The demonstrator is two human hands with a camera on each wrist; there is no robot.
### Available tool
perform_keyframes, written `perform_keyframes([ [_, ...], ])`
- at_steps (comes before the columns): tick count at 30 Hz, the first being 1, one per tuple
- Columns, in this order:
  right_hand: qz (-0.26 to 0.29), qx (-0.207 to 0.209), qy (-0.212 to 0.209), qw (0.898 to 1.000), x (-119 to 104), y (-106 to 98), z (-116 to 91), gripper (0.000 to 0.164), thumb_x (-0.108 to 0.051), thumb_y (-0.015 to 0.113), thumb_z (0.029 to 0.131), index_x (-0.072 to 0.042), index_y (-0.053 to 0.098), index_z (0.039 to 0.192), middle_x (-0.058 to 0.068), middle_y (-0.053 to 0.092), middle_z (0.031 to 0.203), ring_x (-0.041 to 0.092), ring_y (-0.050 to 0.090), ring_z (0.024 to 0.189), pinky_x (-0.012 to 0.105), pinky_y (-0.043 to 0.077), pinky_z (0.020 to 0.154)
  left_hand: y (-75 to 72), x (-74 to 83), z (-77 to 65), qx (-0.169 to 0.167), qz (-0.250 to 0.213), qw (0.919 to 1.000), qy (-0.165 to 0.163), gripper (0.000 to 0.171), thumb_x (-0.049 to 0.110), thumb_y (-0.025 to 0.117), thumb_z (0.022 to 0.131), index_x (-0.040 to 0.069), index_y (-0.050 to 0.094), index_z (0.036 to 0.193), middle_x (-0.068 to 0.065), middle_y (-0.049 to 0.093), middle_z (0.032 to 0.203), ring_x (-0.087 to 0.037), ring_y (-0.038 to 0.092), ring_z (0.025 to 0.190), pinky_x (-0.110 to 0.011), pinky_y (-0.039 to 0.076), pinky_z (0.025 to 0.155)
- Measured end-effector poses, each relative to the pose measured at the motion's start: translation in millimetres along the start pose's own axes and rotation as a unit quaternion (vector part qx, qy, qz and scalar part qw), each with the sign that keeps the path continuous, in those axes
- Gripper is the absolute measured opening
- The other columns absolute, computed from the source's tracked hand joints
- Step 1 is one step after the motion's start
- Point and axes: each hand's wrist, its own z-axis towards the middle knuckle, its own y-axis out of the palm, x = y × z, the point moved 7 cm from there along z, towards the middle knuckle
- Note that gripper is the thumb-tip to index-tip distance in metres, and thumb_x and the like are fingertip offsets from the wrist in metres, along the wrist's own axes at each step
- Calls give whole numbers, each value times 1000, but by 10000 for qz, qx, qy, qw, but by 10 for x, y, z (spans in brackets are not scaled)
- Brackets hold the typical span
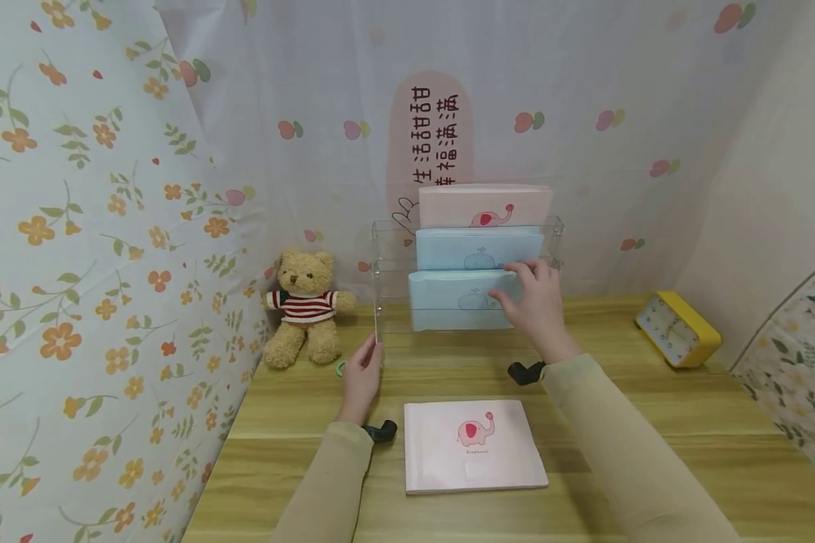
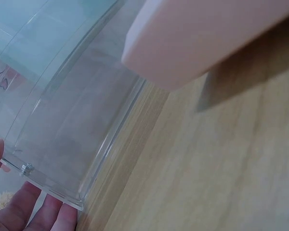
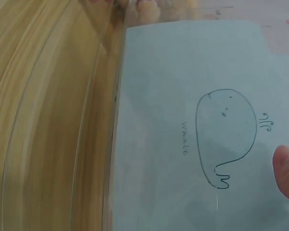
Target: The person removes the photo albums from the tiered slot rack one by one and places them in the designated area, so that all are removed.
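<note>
A clear acrylic rack [image 1: 395, 313] stands upright at the back of the table. In its front tier is a light blue notebook [image 1: 441, 302] with a whale drawing, marked "Whale" in the right wrist view. My left hand [image 1: 362, 381] grips the rack's left side panel, thumb on one face and fingers on the other. At the front notebook's upper right, my right hand [image 1: 539, 309] pinches its top edge, thumb [image 3: 285, 171] in front. Behind it stand another blue whale notebook [image 1: 441, 249] and, at the rear, a pink elephant notebook [image 1: 448, 205].
Another pink elephant notebook [image 1: 441, 445] lies flat on the wooden table [image 1: 278, 460] before the rack. To the left sits a teddy bear [image 1: 306, 309] in a striped top. A yellow clock [image 1: 679, 328] stands at the right, near the wall. Patterned cloth covers the back wall.
</note>
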Motion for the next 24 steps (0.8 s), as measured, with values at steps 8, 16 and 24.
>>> perform_keyframes([
  [8, -510, -162, -1, 9986, 6, 54, 55, 58, -29, 90, 94, -6, 67, 142, 24, 57, 144, 49, 41, 138, 66, 34, 120, -2, 1, -15, 18, 3, 10000, -51, 42, 31, 68, 112, 16, 69, 151, -15, 73, 147, -34, 72, 131, -50, 61, 107],
  [16, -476, -224, -199, 9984, -26, 31, 77, 49, -28, 92, 93, -6, 76, 134, 20, 59, 125, 44, 45, 125, 62, 39, 109, -4, -6, -23, -18, 98, 9999, -64, 42, 33, 67, 112, 17, 69, 152, -14, 74, 146, -33, 72, 131, -51, 61, 107],
  [24, 30, -1027, -241, 9944, 7, 58, 174, 34, -25, 89, 95, -3, 75, 117, 19, 66, 127, 43, 58, 123, 62, 51, 111, 7, -2, -26, -29, 102, 9999, -1, 43, 31, 67, 113, 16, 67, 153, -15, 72, 148, -34, 72, 133, -50, 62, 108],
])
